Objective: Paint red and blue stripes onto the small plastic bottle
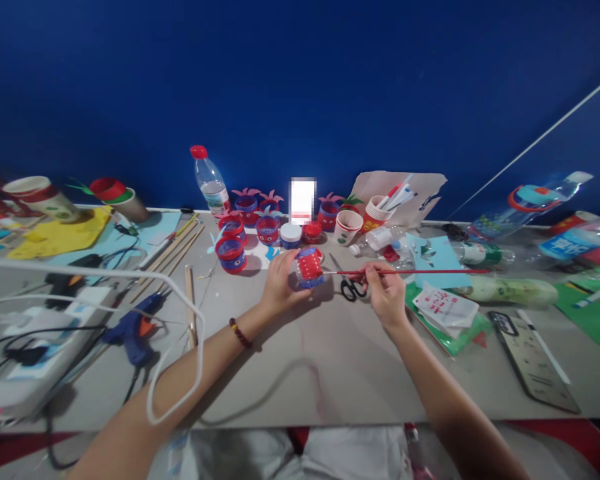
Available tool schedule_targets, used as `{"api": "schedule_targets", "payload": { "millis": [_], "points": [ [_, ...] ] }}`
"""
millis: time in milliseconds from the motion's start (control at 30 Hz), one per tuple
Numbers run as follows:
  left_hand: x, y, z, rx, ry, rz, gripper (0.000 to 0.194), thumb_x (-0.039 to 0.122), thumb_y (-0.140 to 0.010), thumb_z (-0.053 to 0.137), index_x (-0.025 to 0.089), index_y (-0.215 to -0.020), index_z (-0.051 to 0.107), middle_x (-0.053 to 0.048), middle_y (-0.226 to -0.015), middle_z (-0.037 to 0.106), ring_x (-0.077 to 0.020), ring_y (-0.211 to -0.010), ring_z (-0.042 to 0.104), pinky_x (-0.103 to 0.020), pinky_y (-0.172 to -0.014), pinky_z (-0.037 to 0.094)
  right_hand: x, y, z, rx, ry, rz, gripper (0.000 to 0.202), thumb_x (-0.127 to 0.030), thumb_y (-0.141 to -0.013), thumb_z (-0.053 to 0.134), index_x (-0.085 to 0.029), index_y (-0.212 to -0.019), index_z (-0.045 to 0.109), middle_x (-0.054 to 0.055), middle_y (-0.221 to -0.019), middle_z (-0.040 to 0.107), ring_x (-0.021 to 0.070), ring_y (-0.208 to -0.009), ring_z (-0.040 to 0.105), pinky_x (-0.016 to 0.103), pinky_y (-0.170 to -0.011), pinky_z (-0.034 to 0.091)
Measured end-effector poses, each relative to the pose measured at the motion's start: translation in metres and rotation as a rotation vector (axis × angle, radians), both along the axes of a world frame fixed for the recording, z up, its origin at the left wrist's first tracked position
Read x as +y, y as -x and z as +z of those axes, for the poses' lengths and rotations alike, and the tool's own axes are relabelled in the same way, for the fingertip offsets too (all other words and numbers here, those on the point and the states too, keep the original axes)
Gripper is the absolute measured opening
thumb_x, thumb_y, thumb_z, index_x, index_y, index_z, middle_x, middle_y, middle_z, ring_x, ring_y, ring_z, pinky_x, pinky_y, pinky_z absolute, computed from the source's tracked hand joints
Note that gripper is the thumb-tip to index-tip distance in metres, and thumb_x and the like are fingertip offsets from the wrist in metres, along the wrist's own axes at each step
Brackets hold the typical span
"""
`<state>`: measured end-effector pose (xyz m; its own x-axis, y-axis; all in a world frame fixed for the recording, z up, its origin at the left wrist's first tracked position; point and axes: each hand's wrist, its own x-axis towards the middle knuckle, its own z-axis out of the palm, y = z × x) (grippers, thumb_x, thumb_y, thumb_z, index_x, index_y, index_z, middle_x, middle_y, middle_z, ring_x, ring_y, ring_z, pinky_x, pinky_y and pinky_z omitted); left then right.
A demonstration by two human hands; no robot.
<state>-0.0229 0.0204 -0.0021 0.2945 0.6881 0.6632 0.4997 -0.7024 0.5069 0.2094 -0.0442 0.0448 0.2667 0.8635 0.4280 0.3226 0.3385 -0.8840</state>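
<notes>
My left hand (279, 288) is closed around a small plastic cup (310, 265), tilted on its side, with red paint over part of it and blue at its edges. Between the fingers of my right hand (386, 293) is a long paintbrush (420, 271) with a red handle, its tip touching the cup's red surface. Black-handled scissors (353, 289) lie on the table just left of my right hand. Behind the cup stand an open jar of red paint (312, 232) and a white-lidded jar (291, 235).
Several painted cups (231, 255) with paper leaves stand behind my left hand, near a water bottle (211, 183). A blue glue gun (136, 327), power strip (55, 353) and loose white cable (200, 333) occupy the left. A phone (533, 363) lies on the right.
</notes>
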Motion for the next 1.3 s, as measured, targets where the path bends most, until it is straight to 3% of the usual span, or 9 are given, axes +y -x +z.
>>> {"api": "schedule_targets", "payload": {
  "millis": [200, 400, 600, 833, 1300],
  "points": [
    [-0.002, 0.000, 0.005, -0.072, 0.051, -0.032, 0.085, 0.036, -0.066, 0.083, 0.023, -0.138, 0.039, -0.014, -0.132, 0.059, -0.0343, -0.123, 0.059, -0.054, -0.103, 0.050, 0.002, -0.003, 0.001, 0.010, -0.022, -0.041, 0.033, -0.053, -0.093, 0.058, -0.022, -0.084, 0.065, 0.004, -0.066, 0.072, 0.0203, -0.063, 0.070, 0.028, -0.050, 0.050],
    [-0.006, -0.002, 0.008, -0.123, 0.153, -0.051, 0.085, 0.033, -0.067, 0.082, 0.024, -0.139, 0.037, -0.014, -0.136, 0.055, -0.0339, -0.126, 0.057, -0.054, -0.105, 0.049, 0.004, -0.003, 0.002, 0.076, -0.064, -0.108, 0.036, -0.057, -0.091, 0.059, -0.022, -0.082, 0.062, 0.003, -0.064, 0.071, 0.0160, -0.047, 0.058, 0.029, -0.046, 0.046],
    [-0.005, -0.004, 0.008, -0.107, 0.137, -0.004, 0.079, 0.042, -0.068, 0.083, 0.021, -0.133, 0.043, -0.014, -0.130, 0.057, -0.0334, -0.120, 0.059, -0.052, -0.102, 0.051, -0.003, 0.005, 0.000, 0.117, -0.008, 0.031, 0.033, -0.054, -0.091, 0.061, -0.022, -0.082, 0.062, 0.003, -0.062, 0.070, 0.0154, -0.048, 0.059, 0.027, -0.046, 0.048],
    [-0.002, -0.001, 0.000, -0.018, 0.047, 0.061, 0.084, 0.044, -0.067, 0.084, 0.021, -0.137, 0.042, -0.015, -0.132, 0.057, -0.0348, -0.124, 0.056, -0.054, -0.105, 0.046, -0.010, 0.014, -0.005, -0.072, -0.029, 0.095, 0.027, -0.043, -0.097, 0.056, -0.022, -0.085, 0.067, 0.004, -0.068, 0.073, 0.0160, -0.055, 0.063, 0.028, -0.053, 0.052],
    [-0.003, -0.002, 0.001, 0.022, 0.042, 0.056, 0.087, 0.046, -0.067, 0.084, 0.022, -0.140, 0.042, -0.014, -0.131, 0.059, -0.0341, -0.121, 0.056, -0.053, -0.104, 0.046, -0.010, 0.014, 0.007, -0.229, -0.124, 0.015, 0.021, -0.029, -0.095, 0.053, -0.020, -0.081, 0.067, 0.004, -0.069, 0.073, 0.0171, -0.058, 0.068, 0.028, -0.058, 0.055]
  ]
}}
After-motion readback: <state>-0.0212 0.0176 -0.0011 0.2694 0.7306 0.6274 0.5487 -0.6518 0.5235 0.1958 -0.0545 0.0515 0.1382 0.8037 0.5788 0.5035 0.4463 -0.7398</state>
